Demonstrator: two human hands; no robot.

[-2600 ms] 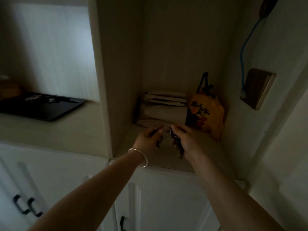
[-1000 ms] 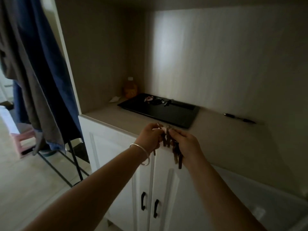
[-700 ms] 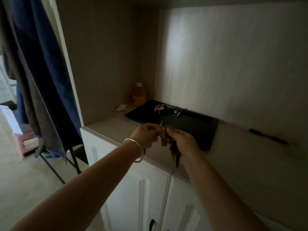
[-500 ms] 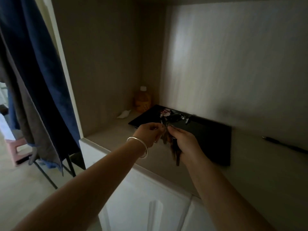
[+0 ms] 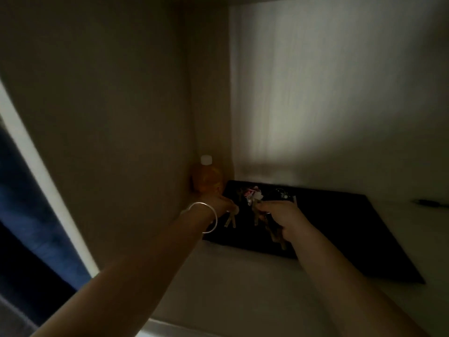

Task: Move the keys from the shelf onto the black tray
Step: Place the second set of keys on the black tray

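1. Now both hands reach over the near left part of the black tray (image 5: pixel 340 229), which lies flat on the pale tabletop (image 5: pixel 243 288) in a dim alcove.
2. On the left hand (image 5: pixel 218 205) the grip is closed around a small set of keys (image 5: pixel 230 220); two blades hang below the fingers, over the tray's left edge.
3. On the right hand (image 5: pixel 281 217) the grip is also closed, fingers curled around a larger bunch of keys (image 5: pixel 274 233) whose blades dangle under the palm above the tray.
4. Whether either bunch touches the tray surface cannot be told in this light.
5. Further back on the tray lies another cluster of keys with a pink and white tag (image 5: pixel 252 193), just beyond the fingertips.
6. A thin silver bangle (image 5: pixel 206 216) circles the left wrist.
7. An orange bottle (image 5: pixel 207 177) with a white cap stands in the back corner, just beside the tray's far left corner.
8. A dark pen (image 5: pixel 430 203) lies on the tabletop to the right, apart from the tray.
9. Blue cloth (image 5: pixel 29 215) hangs at the far left, outside the alcove.
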